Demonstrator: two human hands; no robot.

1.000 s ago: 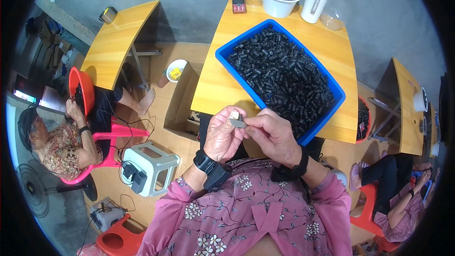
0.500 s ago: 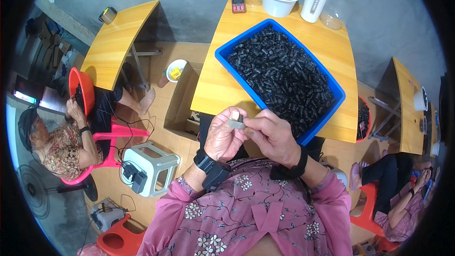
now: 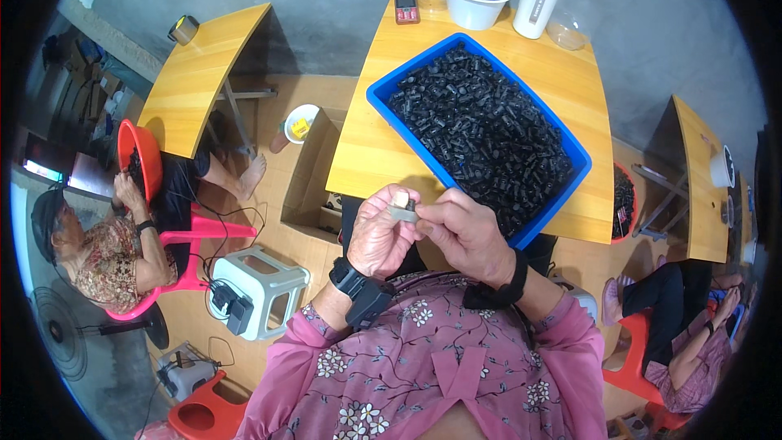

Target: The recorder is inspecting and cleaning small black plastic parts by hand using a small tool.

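Close to my body, before the table's near edge, my left hand [image 3: 379, 236] is closed round a small dark piece [image 3: 410, 204]. Beside it shows a pale tan bit, and a flat grey strip [image 3: 403, 214] lies across the fingers; I cannot make out what these are. My right hand [image 3: 468, 232] meets it from the right, thumb and forefinger pinched at the same spot, hiding what they grip. Just beyond both hands, a blue tray [image 3: 405, 132] full of small black plastic parts [image 3: 481, 122] sits at an angle on the wooden table [image 3: 358, 143].
At the table's back are a phone [image 3: 406, 8], a white bowl [image 3: 476, 12] of black parts and a white bottle [image 3: 539, 0]. A cardboard box [image 3: 305, 187] and a grey stool [image 3: 265, 289] stand left. Co-workers sit left and right, one beside a red basin [image 3: 149, 155].
My hands stay together at the small piece, with only a slight shift of the fingers and of the grey strip. The view has moved a little.
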